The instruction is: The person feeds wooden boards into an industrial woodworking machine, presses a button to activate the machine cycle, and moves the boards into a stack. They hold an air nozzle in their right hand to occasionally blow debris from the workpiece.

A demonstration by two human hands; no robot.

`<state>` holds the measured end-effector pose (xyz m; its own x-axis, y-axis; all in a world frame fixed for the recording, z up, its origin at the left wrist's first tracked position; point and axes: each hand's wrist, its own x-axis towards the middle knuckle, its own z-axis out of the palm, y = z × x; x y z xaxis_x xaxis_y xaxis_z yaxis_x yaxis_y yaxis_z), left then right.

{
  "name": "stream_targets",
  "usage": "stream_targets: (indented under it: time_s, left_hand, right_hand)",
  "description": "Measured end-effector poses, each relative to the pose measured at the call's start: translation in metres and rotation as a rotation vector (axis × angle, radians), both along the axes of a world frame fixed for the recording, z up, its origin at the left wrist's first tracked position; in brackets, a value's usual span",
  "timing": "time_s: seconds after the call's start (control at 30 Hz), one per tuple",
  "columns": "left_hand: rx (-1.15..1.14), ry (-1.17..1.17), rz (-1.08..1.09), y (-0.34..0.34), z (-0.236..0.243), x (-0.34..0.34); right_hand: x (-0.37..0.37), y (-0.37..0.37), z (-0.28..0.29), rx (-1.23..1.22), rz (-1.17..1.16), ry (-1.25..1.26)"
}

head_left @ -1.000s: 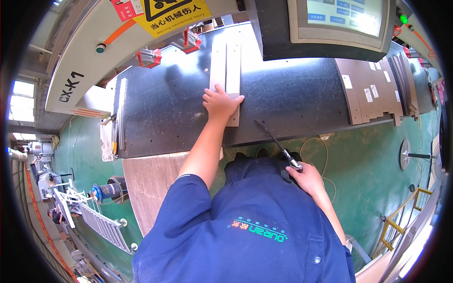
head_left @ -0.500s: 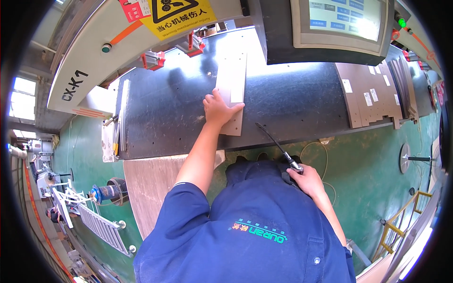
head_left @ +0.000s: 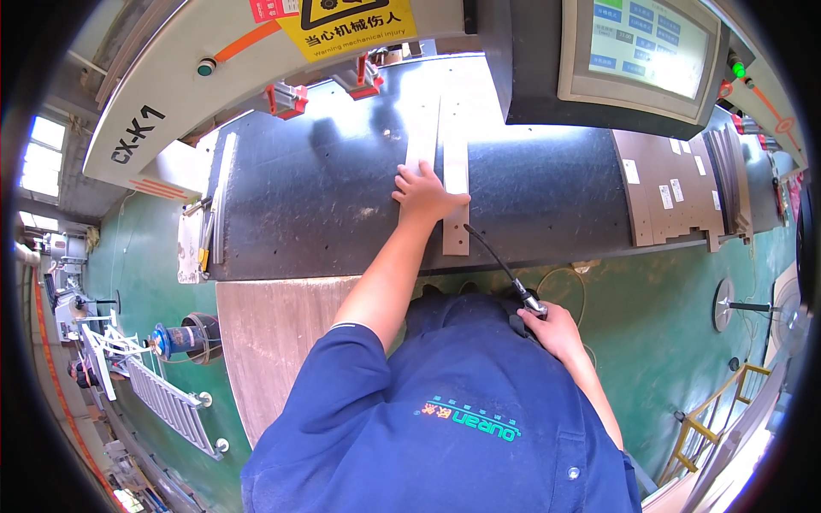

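Two narrow brown panel strips lie on the black worktable (head_left: pixel 325 188), with a thin dark gap between them. My left hand (head_left: pixel 423 195) rests over them, fingers spread. Its fingertips touch the left strip (head_left: pixel 422 137), and its thumb reaches the right strip (head_left: pixel 457 221), which bears a white label and small holes at its near end. By my waist, my right hand (head_left: pixel 554 328) is closed round an air blow gun (head_left: pixel 528 298). The gun's long black nozzle points up and left, its tip close to the near end of the right strip.
Labelled brown panels (head_left: pixel 671 184) lie at the table's right. A control screen (head_left: pixel 646 47) and a white machine arm (head_left: pixel 205 81) with red-edged clamps (head_left: pixel 286 101) stand over the far side. A yellow-handled knife (head_left: pixel 205 248) is at the left edge. Below, a wooden board (head_left: pixel 274 333) adjoins the table.
The strips lay together as one wide piece; now a gap parts them, and the left one's near end sits farther from me. My left hand still lies on them. The view has shifted slightly.
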<state>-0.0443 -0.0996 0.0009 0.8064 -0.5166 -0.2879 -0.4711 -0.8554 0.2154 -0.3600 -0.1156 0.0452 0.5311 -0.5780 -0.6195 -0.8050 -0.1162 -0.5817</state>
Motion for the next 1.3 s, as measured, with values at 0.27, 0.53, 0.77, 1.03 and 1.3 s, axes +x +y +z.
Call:
stream_targets:
  time_s: [0.27,0.53,0.77,1.03,1.3]
  left_hand:
    - [-0.101,-0.083,-0.026,-0.014,-0.009,-0.009]
    - [-0.17,0.022,0.029,-0.012,0.01,0.014]
    - [-0.65,0.891,0.312,-0.012,0.03,0.037]
    - [-1.168,1.807,0.285,-0.007,0.029,0.0]
    - [-0.954,1.376,0.257,-0.021,0.035,-0.071]
  right_hand:
    - [-0.005,0.001,-0.002,-0.008,-0.07,-0.03]
    - [-0.017,0.0,0.0,-0.004,-0.152,-0.038]
    - [-0.023,-0.004,0.008,0.058,-0.17,0.052]
    - [-0.031,-0.017,0.015,0.067,-0.218,0.068]
    - [-0.068,-0.039,0.015,0.135,-0.273,0.085]
